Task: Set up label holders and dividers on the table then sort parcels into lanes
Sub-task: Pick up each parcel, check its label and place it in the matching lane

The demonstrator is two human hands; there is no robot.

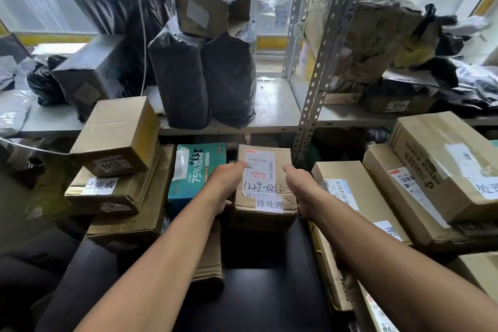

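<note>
A small brown cardboard parcel (265, 213) with a shipping label, handwritten "1229-02.." and a white paper tag sits at the far end of the dark table (264, 294). My left hand (225, 183) grips its left side, fingers on the top edge. My right hand (299, 186) holds its right side. A teal box (196, 167) printed "75%" stands just left of it. On the left, stacked brown boxes (116, 191) carry a white paper tag. Long brown boxes (358, 197) with white tags lie on the right.
A shelf (275, 110) behind holds black bagged parcels (204, 81) and taped boxes (210, 8). A perforated metal upright (320, 75) rises right of centre. More boxes (444, 164) pile at the right. Flat cardboard pieces (210, 259) stand along the table's sides.
</note>
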